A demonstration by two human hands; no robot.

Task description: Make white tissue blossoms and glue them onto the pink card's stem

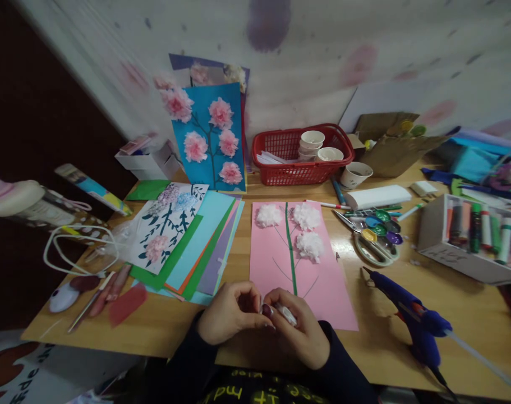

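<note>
My left hand [234,312] and my right hand [298,325] meet just over the near edge of a pink paper sheet [268,258]. A small bunch of white tissue paper [287,315] is held in my right hand. The thumb and index finger of my left hand pinch at its end, where a bit of white shows between the fingertips. On the pink sheet, white tissue flowers [309,247] sit beside a green stem [290,247] with thin drawn branches. A blue glue gun [410,314] lies to the right of my right hand.
Coloured paper sheets [215,264] are stacked at left, under a flower picture. A blue card [207,134] with pink flowers leans at the back, beside a red basket [280,177] holding paper cups. Scissors [375,252] and a marker box [465,258] stand at right.
</note>
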